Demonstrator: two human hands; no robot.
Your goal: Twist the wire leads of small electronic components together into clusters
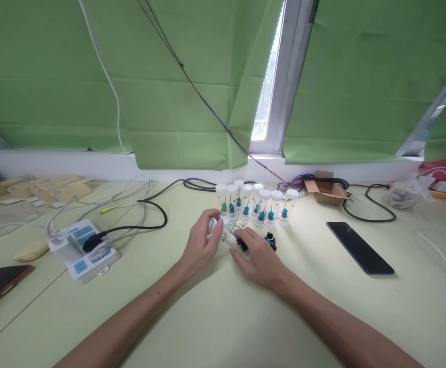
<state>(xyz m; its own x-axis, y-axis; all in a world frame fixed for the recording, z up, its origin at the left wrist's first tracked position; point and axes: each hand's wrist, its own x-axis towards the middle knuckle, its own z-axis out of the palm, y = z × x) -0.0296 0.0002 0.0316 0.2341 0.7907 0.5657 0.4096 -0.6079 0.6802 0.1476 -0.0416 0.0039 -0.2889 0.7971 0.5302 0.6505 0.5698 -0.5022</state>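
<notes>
One clear jar (228, 236) lies tilted between my left hand (203, 237) and my right hand (259, 253), just in front of several lidded jars (270, 208). My left thumb and fingers pinch a white cap (210, 225); I cannot tell whether it is joined to the jar. My right fingers curl over a black piece (242, 244) at the jar's other end, and what they grip is hidden. Just beyond them, a black-and-blue piece (271, 241) sits on the table (215, 327).

The left hand (203, 240) and right hand (260, 255) hold a clear tube (229, 237) over the table (196, 327), near white-capped tubes (246, 198); a dark phone (359, 247) lies farther right
</notes>
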